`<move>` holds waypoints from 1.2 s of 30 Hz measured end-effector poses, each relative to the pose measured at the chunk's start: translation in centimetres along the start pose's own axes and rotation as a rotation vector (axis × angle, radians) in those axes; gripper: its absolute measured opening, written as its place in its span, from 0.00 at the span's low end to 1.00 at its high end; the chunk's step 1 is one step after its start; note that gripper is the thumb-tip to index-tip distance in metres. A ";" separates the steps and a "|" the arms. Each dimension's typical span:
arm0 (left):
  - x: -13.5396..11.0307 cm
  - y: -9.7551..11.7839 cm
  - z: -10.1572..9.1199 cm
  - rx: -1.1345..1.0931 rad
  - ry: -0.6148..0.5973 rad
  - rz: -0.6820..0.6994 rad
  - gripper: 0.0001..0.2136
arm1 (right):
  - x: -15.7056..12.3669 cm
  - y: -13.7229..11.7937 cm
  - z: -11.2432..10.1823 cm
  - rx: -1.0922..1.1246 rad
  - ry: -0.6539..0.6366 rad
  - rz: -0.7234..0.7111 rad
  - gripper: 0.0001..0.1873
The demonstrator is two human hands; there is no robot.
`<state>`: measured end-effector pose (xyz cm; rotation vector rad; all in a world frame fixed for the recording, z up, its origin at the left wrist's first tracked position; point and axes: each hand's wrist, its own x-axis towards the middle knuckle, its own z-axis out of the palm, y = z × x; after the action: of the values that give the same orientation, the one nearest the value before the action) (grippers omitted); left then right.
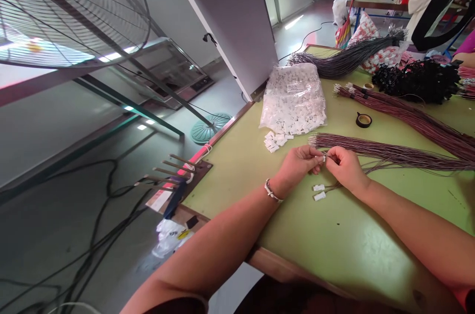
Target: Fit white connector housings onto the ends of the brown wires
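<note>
My left hand pinches a small white plastic connector over the green table. Facing it, my right hand pinches thin brown wires whose ends meet the connector. Both hands are closed and almost touch. Just below them lie two white connectors with wires attached. A long bundle of brown wires stretches right from behind my hands. A clear bag of white connectors sits farther back, with a few loose ones spilled before it.
A tape roll lies mid-table. Another brown wire bundle, a grey wire bundle and a black heap lie behind. A rack of metal pegs is fixed at the table's left corner. A standing fan and floor cables are left.
</note>
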<state>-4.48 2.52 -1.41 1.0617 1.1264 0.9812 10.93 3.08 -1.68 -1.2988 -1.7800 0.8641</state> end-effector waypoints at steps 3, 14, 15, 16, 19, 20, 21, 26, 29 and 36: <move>-0.1 0.3 0.0 -0.056 -0.005 -0.008 0.13 | 0.0 -0.1 -0.4 0.018 0.005 -0.017 0.05; -0.2 0.0 -0.2 -0.053 -0.044 -0.004 0.10 | 0.0 -0.1 -0.4 -0.070 -0.022 -0.033 0.03; -0.2 0.0 -0.2 -0.040 -0.047 -0.001 0.10 | -0.1 0.0 -0.4 -0.079 -0.031 -0.036 0.03; -0.1 -0.1 -0.2 -0.026 -0.048 -0.002 0.10 | -0.1 0.0 -0.4 -0.087 -0.038 -0.038 0.02; -0.1 -0.2 -0.3 0.020 -0.054 -0.010 0.10 | -0.3 0.2 -0.4 -0.103 -0.041 -0.048 0.02; -0.1 -0.1 -0.3 0.030 -0.062 -0.013 0.10 | -0.3 0.3 -0.4 -0.108 -0.042 -0.051 0.03; -0.1 -0.1 -0.4 0.033 -0.070 -0.014 0.10 | -0.3 0.3 -0.5 -0.111 -0.045 -0.053 0.03; -0.2 -0.1 -0.5 0.002 -0.083 -0.002 0.11 | -0.2 0.3 -0.4 -0.090 -0.054 -0.026 0.03; -0.1 0.0 -0.4 0.030 -0.067 0.010 0.11 | -0.1 0.1 -0.6 -0.092 -0.058 -0.021 0.03; -1.0 1.3 -1.9 0.368 -0.238 -0.048 0.05 | 0.2 0.2 -1.8 0.026 -0.265 0.019 0.07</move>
<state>-6.58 2.13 -0.17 1.3993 1.1518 0.6014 12.53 3.49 -0.94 -1.2308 -1.9540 1.1091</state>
